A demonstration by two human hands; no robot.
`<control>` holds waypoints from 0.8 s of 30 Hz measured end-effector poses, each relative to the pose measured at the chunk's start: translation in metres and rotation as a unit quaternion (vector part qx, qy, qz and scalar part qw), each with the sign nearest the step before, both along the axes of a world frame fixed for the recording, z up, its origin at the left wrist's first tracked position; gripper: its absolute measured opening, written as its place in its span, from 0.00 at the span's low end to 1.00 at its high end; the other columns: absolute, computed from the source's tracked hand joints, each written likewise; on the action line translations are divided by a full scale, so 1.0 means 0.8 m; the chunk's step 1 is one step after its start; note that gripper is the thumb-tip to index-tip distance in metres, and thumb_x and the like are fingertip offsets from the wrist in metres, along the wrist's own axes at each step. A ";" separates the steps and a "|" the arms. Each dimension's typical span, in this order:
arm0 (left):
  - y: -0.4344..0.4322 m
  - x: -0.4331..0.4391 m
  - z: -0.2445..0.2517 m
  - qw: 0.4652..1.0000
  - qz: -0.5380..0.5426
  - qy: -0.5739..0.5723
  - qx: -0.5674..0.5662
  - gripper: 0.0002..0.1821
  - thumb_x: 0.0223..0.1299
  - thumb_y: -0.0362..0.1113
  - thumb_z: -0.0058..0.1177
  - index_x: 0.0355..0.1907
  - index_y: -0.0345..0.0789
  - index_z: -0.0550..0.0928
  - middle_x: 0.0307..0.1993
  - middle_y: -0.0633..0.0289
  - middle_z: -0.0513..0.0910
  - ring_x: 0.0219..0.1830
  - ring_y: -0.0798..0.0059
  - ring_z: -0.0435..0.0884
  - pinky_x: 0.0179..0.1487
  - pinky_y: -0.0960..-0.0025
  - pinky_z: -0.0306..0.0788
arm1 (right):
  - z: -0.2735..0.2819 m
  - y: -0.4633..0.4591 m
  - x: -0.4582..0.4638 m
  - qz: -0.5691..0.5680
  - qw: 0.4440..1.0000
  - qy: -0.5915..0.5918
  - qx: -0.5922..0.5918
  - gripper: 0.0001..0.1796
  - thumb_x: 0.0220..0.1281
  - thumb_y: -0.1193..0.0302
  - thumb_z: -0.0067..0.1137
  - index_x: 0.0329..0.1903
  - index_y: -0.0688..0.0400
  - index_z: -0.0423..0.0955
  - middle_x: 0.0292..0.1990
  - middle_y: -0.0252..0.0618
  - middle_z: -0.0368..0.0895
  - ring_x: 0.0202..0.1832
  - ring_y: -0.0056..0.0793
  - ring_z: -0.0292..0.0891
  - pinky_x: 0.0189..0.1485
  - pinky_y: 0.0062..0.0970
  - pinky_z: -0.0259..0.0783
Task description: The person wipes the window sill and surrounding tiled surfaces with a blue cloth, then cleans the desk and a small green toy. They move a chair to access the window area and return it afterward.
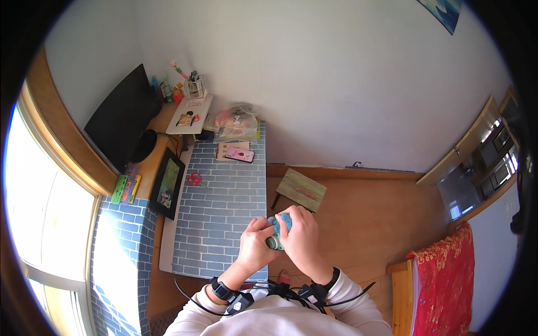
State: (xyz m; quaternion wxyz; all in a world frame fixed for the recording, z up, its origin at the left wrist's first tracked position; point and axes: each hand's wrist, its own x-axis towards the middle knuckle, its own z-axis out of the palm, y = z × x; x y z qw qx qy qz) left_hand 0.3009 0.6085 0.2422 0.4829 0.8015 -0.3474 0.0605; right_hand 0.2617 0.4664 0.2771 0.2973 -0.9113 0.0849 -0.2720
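Both my hands are close together over the right edge of the brick-patterned desk (218,235). My left hand (254,245) is closed round a small green cylindrical container (272,242), whose pale round end faces me; my fingers cover much of it. My right hand (303,235) grips a crumpled blue cloth-like piece (283,221), pressed against the container. What the blue piece is made of is hard to tell. Black straps with small boxes circle both wrists, with cables running between them.
Red-handled scissors (195,179), a pink phone (239,154) and a plastic bag (237,122) lie on the desk. A framed picture (168,183) and a monitor (122,117) stand left. Beyond my hands is a low stool (298,189); a red cloth (445,277) hangs at right.
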 end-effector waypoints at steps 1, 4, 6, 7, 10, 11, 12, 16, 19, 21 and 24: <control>-0.001 -0.002 0.000 0.999 0.007 -0.014 0.035 0.25 0.30 0.31 0.76 0.41 0.37 0.90 0.34 0.60 0.80 0.41 0.58 0.81 0.46 0.61 0.78 | -0.002 -0.003 0.004 -0.024 0.999 0.030 0.005 0.08 0.64 0.68 0.68 0.34 0.57 0.78 0.35 0.43 0.83 0.40 0.50 0.80 0.40 0.45 0.75; 0.004 -0.003 0.002 1.000 0.006 -0.002 -0.002 0.31 0.30 0.30 0.76 0.49 0.42 0.92 0.35 0.63 0.79 0.41 0.62 0.80 0.47 0.62 0.79 | -0.004 -0.041 0.010 0.028 0.929 0.106 0.352 0.15 0.69 0.60 0.68 0.41 0.60 0.82 0.37 0.40 0.88 0.40 0.37 0.84 0.44 0.33 0.77; 0.009 0.000 0.005 0.998 -0.004 0.034 -0.054 0.36 0.31 0.27 0.79 0.54 0.41 0.91 0.35 0.64 0.79 0.38 0.71 0.80 0.44 0.71 0.78 | -0.006 -0.065 0.003 0.088 0.749 0.057 0.654 0.19 0.71 0.57 0.68 0.45 0.63 0.83 0.41 0.33 0.87 0.42 0.20 0.81 0.48 0.26 0.77; 0.011 0.001 0.007 0.995 0.002 0.066 -0.068 0.36 0.32 0.26 0.79 0.54 0.41 0.91 0.35 0.65 0.78 0.38 0.74 0.80 0.44 0.72 0.77 | -0.006 -0.072 -0.001 0.067 0.696 0.028 0.714 0.23 0.73 0.53 0.64 0.51 0.62 0.82 0.44 0.36 0.88 0.44 0.25 0.83 0.51 0.29 0.79; 0.013 0.003 0.013 0.982 0.010 0.153 -0.113 0.34 0.37 0.25 0.78 0.56 0.40 0.90 0.38 0.69 0.78 0.38 0.83 0.77 0.40 0.77 0.76 | -0.002 -0.074 -0.025 0.162 0.614 -0.026 0.772 0.28 0.77 0.50 0.56 0.61 0.63 0.77 0.55 0.41 0.85 0.57 0.33 0.81 0.64 0.36 0.75; 0.012 0.004 0.015 0.980 0.012 0.159 -0.119 0.34 0.37 0.25 0.77 0.56 0.42 0.90 0.37 0.69 0.77 0.37 0.82 0.77 0.38 0.77 0.75 | 0.001 -0.068 -0.032 0.177 0.613 -0.036 0.769 0.29 0.78 0.50 0.55 0.63 0.64 0.75 0.57 0.42 0.84 0.60 0.34 0.79 0.67 0.37 0.73; 0.011 0.004 0.018 0.978 0.014 0.165 -0.126 0.35 0.37 0.25 0.76 0.56 0.43 0.90 0.35 0.68 0.77 0.36 0.82 0.77 0.37 0.77 0.74 | 0.005 -0.061 -0.038 0.198 0.614 -0.053 0.762 0.30 0.79 0.50 0.53 0.65 0.64 0.74 0.60 0.44 0.82 0.63 0.36 0.78 0.70 0.39 0.71; 0.005 0.001 0.025 0.978 0.027 0.172 -0.115 0.34 0.37 0.24 0.74 0.56 0.42 0.91 0.34 0.68 0.77 0.34 0.81 0.77 0.35 0.77 0.72 | 0.022 -0.037 -0.047 0.284 0.831 0.033 0.477 0.38 0.66 0.73 0.64 0.78 0.58 0.63 0.71 0.41 0.70 0.74 0.33 0.64 0.76 0.35 0.60; 0.001 -0.004 0.024 0.981 0.032 0.150 -0.121 0.31 0.36 0.26 0.74 0.52 0.39 0.91 0.33 0.65 0.78 0.35 0.75 0.78 0.36 0.73 0.74 | 0.027 -0.032 -0.041 0.235 0.948 -0.023 0.212 0.30 0.63 0.75 0.68 0.68 0.60 0.74 0.61 0.49 0.79 0.64 0.41 0.77 0.66 0.35 0.71; 0.001 -0.008 0.020 0.994 0.038 0.057 -0.089 0.30 0.34 0.27 0.74 0.50 0.36 0.91 0.33 0.63 0.78 0.36 0.69 0.78 0.39 0.69 0.76 | 0.025 -0.033 -0.036 0.216 0.963 -0.055 0.153 0.23 0.62 0.76 0.67 0.60 0.61 0.77 0.53 0.50 0.83 0.56 0.46 0.82 0.59 0.37 0.76; 0.000 -0.018 0.013 0.997 0.053 0.000 -0.055 0.30 0.30 0.28 0.77 0.47 0.34 0.91 0.33 0.61 0.79 0.36 0.64 0.79 0.43 0.65 0.76 | 0.015 -0.025 -0.032 0.127 0.987 -0.058 0.079 0.14 0.61 0.78 0.65 0.50 0.63 0.79 0.43 0.49 0.85 0.46 0.51 0.84 0.50 0.41 0.79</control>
